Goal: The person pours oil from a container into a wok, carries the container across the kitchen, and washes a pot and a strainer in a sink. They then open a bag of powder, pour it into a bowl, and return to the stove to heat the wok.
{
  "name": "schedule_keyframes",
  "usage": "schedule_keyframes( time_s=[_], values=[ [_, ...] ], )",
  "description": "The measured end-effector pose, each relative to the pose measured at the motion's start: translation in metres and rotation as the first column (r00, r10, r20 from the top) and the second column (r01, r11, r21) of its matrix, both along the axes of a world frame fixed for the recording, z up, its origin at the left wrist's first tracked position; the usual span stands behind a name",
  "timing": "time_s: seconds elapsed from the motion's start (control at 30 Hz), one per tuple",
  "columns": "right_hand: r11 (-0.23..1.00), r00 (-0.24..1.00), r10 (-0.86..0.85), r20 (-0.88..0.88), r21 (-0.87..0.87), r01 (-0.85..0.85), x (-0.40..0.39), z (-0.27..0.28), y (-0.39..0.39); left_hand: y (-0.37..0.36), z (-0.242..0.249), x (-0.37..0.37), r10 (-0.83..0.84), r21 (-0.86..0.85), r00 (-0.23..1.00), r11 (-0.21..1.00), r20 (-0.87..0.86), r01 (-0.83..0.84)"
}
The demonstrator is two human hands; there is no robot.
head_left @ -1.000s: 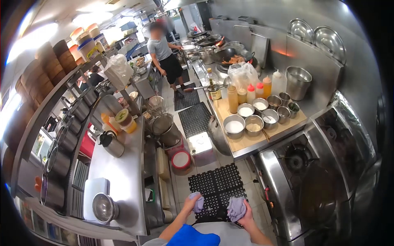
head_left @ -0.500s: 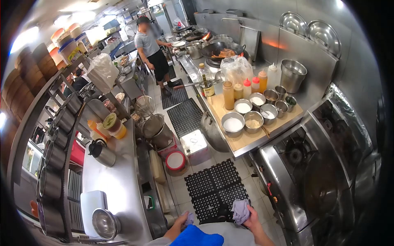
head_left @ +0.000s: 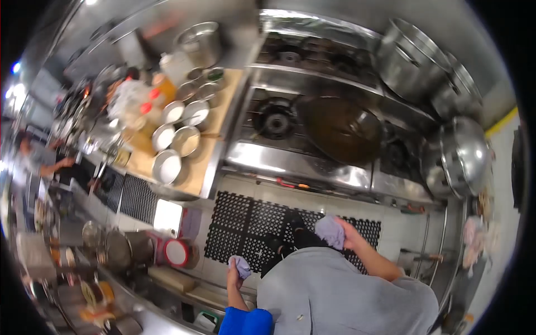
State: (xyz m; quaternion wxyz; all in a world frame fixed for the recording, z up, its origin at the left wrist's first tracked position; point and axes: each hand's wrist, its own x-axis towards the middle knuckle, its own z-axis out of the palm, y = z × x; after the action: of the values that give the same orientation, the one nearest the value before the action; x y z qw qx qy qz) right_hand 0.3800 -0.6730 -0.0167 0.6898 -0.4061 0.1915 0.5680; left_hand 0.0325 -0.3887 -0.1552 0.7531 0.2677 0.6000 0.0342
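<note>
My left hand (head_left: 233, 276) is closed around a small crumpled lavender cloth (head_left: 242, 267), held low over the floor beside the counter. A larger bunched lavender cloth (head_left: 329, 231) is gripped in my right hand (head_left: 350, 235), above the black rubber mat (head_left: 229, 223). Both hands are in front of my body, well apart from each other. Beyond my right hand stands the stove (head_left: 301, 162), with a large wok (head_left: 340, 128) of dark liquid on it. The cloths partly hide the fingers.
Steel bowls of white and tan powders (head_left: 166, 166) and squeeze bottles (head_left: 162, 89) crowd a wooden board (head_left: 209, 153). Tall pots (head_left: 410, 61) and a domed steel vessel (head_left: 455, 156) stand right. A red-lidded tub (head_left: 176, 253) sits on the floor. A co-worker (head_left: 39, 159) is far left.
My view has swung right, bringing the stove and wok to the middle and shifting the powder bowls and co-worker left. Both hands still hold the cloths.
</note>
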Motion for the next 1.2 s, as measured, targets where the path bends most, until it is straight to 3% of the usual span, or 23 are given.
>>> schedule_keyframes(
  time_s=[0.07,0.1,0.13,0.2,0.27,0.4,0.6,0.67,0.73,0.77,0.8,0.9,1.0,1.13,1.2],
  values=[
    [0.987,0.985,-0.159,0.069,-0.021,0.161,0.018,0.011,-0.046,0.018,0.013,0.030,-0.074,0.055,0.990,0.996,0.118,0.068],
    [0.972,0.975,-0.220,0.038,0.094,0.216,0.030,-0.003,-0.081,0.025,0.022,0.051,-0.016,0.057,0.998,0.998,0.060,0.013],
    [0.942,0.962,-0.274,0.001,0.203,0.268,0.040,-0.016,-0.112,0.043,0.012,0.057,-0.079,0.040,0.980,0.997,0.185,0.073],
    [0.895,0.874,-0.444,0.196,0.063,0.441,0.061,0.010,-0.140,0.060,0.068,0.118,-0.178,0.165,0.972,0.974,0.154,0.153],
    [0.763,0.697,-0.582,0.419,-0.015,0.647,0.090,0.028,-0.153,0.081,0.093,0.172,-0.274,0.326,0.953,0.920,0.132,0.219],
    [0.624,0.508,-0.582,0.635,-0.051,0.780,0.167,0.034,-0.174,0.115,0.127,0.291,-0.431,0.604,0.894,0.747,0.125,0.276],
    [0.600,0.458,-0.466,0.757,-0.110,0.792,0.297,0.018,-0.186,0.119,0.164,0.441,-0.553,0.733,0.833,0.579,0.031,0.357],
    [0.630,0.466,-0.435,0.770,-0.109,0.769,0.327,0.020,-0.178,0.115,0.175,0.477,-0.591,0.761,0.800,0.471,-0.102,0.445],
    [0.649,0.500,-0.396,0.771,-0.151,0.746,0.351,0.024,-0.168,0.121,0.156,0.509,-0.594,0.783,0.804,0.496,-0.009,0.375],
    [0.661,0.484,-0.399,0.779,-0.123,0.741,0.359,0.023,-0.163,0.122,0.154,0.522,-0.608,0.813,0.792,0.438,-0.047,0.384],
    [0.664,0.490,-0.396,0.777,-0.127,0.737,0.367,0.020,-0.159,0.122,0.151,0.533,-0.605,0.810,0.795,0.440,-0.051,0.387],
    [0.744,0.556,-0.445,0.703,-0.055,0.666,0.384,0.012,-0.147,0.112,0.157,0.557,-0.541,0.664,0.818,0.686,0.193,0.297],
    [0.798,0.607,-0.435,0.665,-0.027,0.601,0.388,0.014,-0.133,0.106,0.156,0.571,-0.568,0.614,0.801,0.705,0.190,0.354],
    [0.825,0.641,-0.392,0.660,-0.057,0.562,0.392,0.009,-0.134,0.107,0.132,0.586,-0.682,0.670,0.725,0.580,0.090,0.462],
    [0.837,0.635,-0.319,0.704,-0.106,0.537,0.392,0.007,-0.129,0.103,0.134,0.590,-0.683,0.664,0.722,0.592,0.112,0.457]
  ],
)
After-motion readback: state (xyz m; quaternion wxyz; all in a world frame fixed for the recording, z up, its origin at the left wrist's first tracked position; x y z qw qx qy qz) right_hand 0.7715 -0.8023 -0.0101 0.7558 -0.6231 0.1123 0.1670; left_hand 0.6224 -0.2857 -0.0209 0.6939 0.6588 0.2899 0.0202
